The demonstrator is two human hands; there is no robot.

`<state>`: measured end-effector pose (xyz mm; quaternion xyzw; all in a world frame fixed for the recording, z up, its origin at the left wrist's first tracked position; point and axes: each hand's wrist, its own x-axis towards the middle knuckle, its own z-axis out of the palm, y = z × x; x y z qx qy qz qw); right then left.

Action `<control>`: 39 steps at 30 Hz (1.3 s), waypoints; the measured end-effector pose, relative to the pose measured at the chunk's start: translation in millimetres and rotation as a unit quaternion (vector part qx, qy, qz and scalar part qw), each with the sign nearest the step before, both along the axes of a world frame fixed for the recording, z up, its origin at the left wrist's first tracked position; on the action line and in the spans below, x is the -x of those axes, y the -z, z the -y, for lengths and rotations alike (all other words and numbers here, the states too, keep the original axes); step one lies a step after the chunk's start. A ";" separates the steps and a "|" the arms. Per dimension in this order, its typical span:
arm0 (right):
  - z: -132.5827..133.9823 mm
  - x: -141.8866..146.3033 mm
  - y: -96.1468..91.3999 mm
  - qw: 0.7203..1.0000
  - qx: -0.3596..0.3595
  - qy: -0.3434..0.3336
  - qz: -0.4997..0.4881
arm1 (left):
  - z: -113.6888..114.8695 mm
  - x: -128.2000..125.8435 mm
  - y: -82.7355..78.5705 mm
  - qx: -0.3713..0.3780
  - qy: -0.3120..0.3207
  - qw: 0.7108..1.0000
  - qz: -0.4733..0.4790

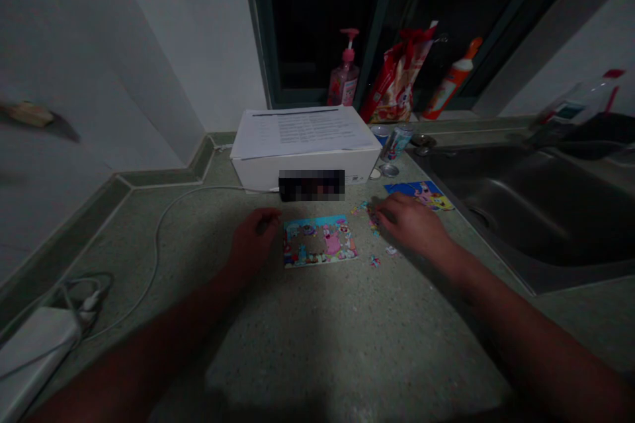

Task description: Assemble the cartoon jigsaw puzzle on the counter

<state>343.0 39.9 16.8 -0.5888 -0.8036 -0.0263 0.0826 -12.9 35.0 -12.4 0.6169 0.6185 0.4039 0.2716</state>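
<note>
A small colourful jigsaw board (320,241) lies on the green speckled counter (317,330), partly filled. My left hand (254,236) rests at the board's left edge, fingers curled; whether it holds anything is hidden. My right hand (409,221) lies palm down to the right of the board, fingertips over loose puzzle pieces (367,210). Two more loose pieces (383,256) lie just below that hand. A printed picture card (421,193) sits beyond my right hand.
A white box (305,152) with a printed sheet on top stands behind the board. A steel sink (536,211) is at the right. A pink pump bottle (344,79), red bag (397,79) and orange bottle (454,82) line the windowsill. A white cable (159,238) and charger (34,350) lie at the left.
</note>
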 end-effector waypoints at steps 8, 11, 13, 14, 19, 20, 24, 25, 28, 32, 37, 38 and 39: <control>-12.1 14.1 16.3 0.996 -0.053 -0.066 -0.037 | 0.2 -0.4 -1.0 0.000 0.005 1.000 0.006; -11.3 4.6 11.1 0.997 -0.049 -0.046 -0.039 | 0.4 -0.4 -0.3 -0.001 0.006 1.000 0.014; -9.1 -4.4 6.0 0.998 -0.034 -0.044 -0.040 | 0.5 -0.5 -0.2 -0.001 0.004 1.000 0.016; -7.9 -8.6 3.4 0.998 -0.023 -0.052 -0.041 | 0.5 -0.5 -0.4 -0.002 0.005 1.000 0.014; -2.5 -15.4 -5.8 0.994 0.040 -0.093 -0.044 | 0.6 -0.4 -1.9 -0.002 0.011 1.000 0.010; -1.3 -13.7 -7.0 0.994 0.046 -0.092 -0.044 | 0.6 -0.5 -2.1 0.000 0.009 1.000 0.010; 4.3 -2.6 -10.7 0.995 0.068 -0.070 -0.023 | 0.7 -0.5 -2.1 0.005 0.006 1.000 0.008; 5.7 -0.1 -11.2 0.995 0.072 -0.061 -0.018 | 0.7 -0.4 -2.1 0.005 0.007 1.000 0.007; 8.3 4.3 -11.2 0.996 0.078 -0.048 -0.016 | 0.5 -0.4 -2.2 0.005 0.006 1.000 0.007; 8.0 3.4 -7.8 0.993 0.078 -0.077 -0.038 | 0.4 -0.7 -2.5 0.004 0.007 1.000 0.008; 8.2 3.1 -5.6 0.993 0.073 -0.082 -0.040 | 0.6 -0.7 -3.2 0.002 0.008 1.000 0.005; 8.6 3.5 -5.9 0.994 0.070 -0.073 -0.034 | 0.6 -0.7 -3.2 0.004 0.008 1.000 0.007; 8.9 3.9 -6.3 0.995 0.067 -0.066 -0.028 | 0.5 -0.7 -3.1 0.006 0.007 1.000 0.009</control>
